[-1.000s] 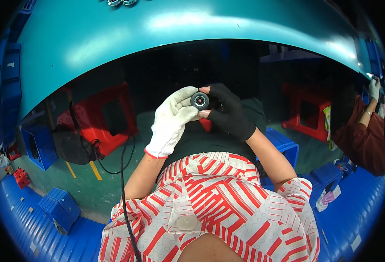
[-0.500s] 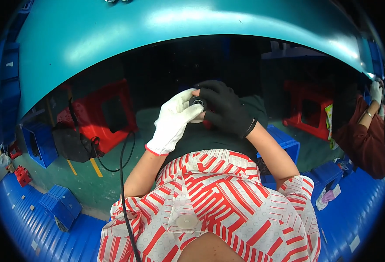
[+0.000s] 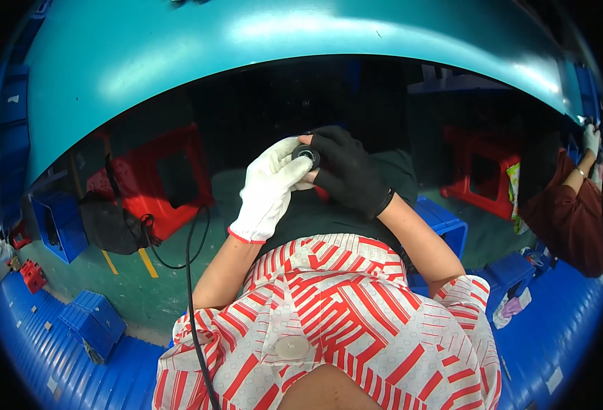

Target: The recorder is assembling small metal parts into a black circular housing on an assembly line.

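Observation:
A small round black part (image 3: 306, 151) with a pale ring at its middle is held between my two hands above my lap. My left hand (image 3: 268, 179), in a white knitted glove with a red cuff, grips it with the thumb lying across its face. On the other side my right hand (image 3: 348, 167), in a black glove with bare fingertips, pinches the same part between fingers and thumb. The underside of the part and several of my fingers are hidden.
The teal table (image 3: 178, 61) curves ahead of me. Red stools (image 3: 134, 184) stand on both sides, with a black bag (image 3: 110, 222) by the left one. Blue crates (image 3: 93, 318) sit around, a black cable (image 3: 190, 294) hangs near my left arm, and a co-worker's arm (image 3: 574, 181) is at far right.
Both hands and the round black part have shifted very slightly to the left. The grip of both hands stays much the same.

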The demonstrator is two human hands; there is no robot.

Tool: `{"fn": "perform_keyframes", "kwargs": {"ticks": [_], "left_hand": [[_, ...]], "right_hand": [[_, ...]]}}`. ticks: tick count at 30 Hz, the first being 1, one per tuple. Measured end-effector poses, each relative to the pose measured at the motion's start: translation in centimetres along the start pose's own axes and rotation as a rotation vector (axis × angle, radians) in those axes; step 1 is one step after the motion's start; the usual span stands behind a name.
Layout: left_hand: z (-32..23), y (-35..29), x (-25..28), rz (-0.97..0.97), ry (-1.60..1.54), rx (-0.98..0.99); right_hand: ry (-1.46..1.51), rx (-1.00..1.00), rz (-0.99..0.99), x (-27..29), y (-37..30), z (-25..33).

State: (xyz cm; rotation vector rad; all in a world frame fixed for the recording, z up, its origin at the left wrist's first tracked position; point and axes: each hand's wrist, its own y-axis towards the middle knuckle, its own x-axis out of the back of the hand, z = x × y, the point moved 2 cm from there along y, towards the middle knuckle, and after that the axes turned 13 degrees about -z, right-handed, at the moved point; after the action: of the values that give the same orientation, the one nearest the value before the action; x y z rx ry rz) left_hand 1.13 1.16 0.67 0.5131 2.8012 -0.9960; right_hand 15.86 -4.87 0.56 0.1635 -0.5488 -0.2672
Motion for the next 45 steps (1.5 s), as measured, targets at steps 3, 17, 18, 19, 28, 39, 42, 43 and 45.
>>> {"fn": "perform_keyframes", "kwargs": {"ticks": [3,17,18,19,28,39,42,43,45], "left_hand": [[0.3,0.2,-0.1,0.050,-0.194,0.123],[0.9,0.5,0.4,-0.005,-0.312,0.106],[0.8,0.6,0.3,-0.005,-0.313,0.104],[0.7,0.5,0.3,0.012,-0.276,0.094],[0.0,0.4,-0.2,-0.016,-0.126,0.060],[0.6,0.2,-0.2,0.180,-0.443,0.279],[0.9,0.1,0.0,0.300,-0.417,0.205],[0.9,-0.2,-0.1,0.305,-0.415,0.201],[1.1,-0.8,-0.4,0.207,-0.417,0.246]], "right_hand": [[0.133,-0.095,0.040,0.2,0.4,0.0],[-0.022,0.089,-0.129,-0.5,0.2,-0.1],[0.001,0.030,-0.117,-0.5,0.1,-0.2],[0.002,0.031,-0.117,-0.2,0.2,0.1],[0.106,0.046,-0.103,-0.4,0.5,-0.5],[0.432,-0.219,0.008,0.4,-0.4,-1.2],[0.449,-0.191,0.014,0.5,-0.8,-1.1],[0.446,-0.185,0.010,0.5,-0.9,-0.9],[0.450,-0.195,-0.032,0.5,-1.2,-0.2]]}}
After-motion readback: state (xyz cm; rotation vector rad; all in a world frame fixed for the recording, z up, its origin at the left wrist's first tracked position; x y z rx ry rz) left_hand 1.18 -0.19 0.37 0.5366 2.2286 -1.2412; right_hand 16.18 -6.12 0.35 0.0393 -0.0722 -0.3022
